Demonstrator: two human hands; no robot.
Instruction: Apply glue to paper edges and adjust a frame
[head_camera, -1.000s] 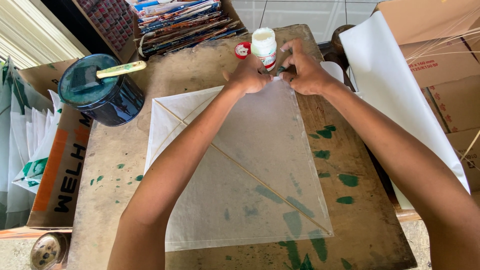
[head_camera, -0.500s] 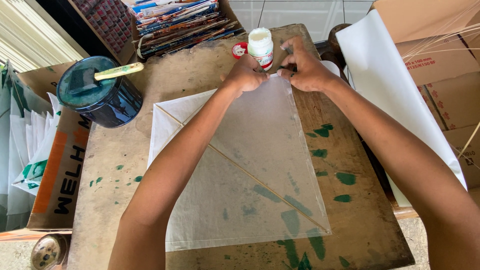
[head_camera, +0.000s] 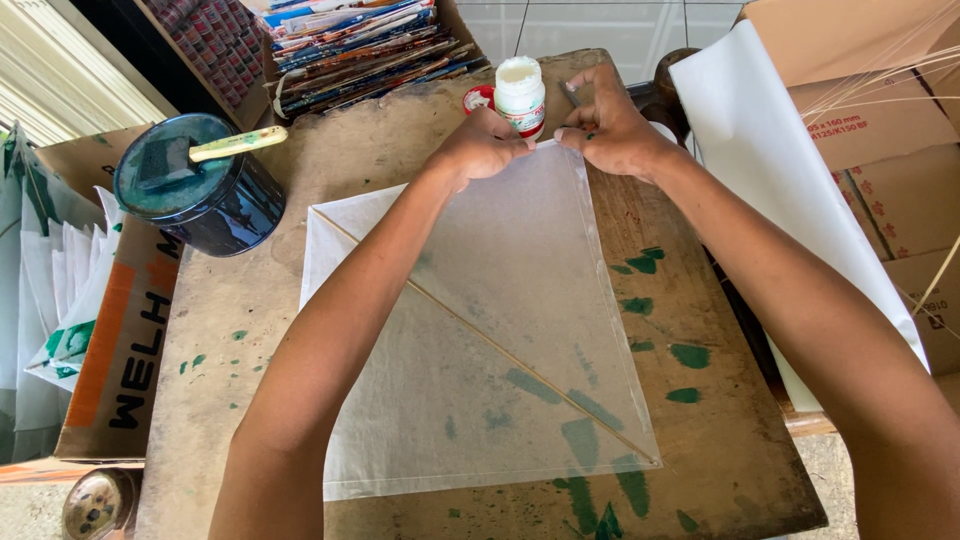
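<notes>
Green-stained wooden worktop (head_camera: 700, 440) is carrying a translucent white paper kite (head_camera: 500, 330) with a thin bamboo spine (head_camera: 500, 348). Left hand (head_camera: 480, 145) and right hand (head_camera: 610, 125) are both pinching its far corner, flattening the paper beside a white glue bottle (head_camera: 521, 95).

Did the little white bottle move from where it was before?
No. The white bottle stands in the same spot at the far edge of the wooden table, beside the red cap, just beyond both hands.
</notes>
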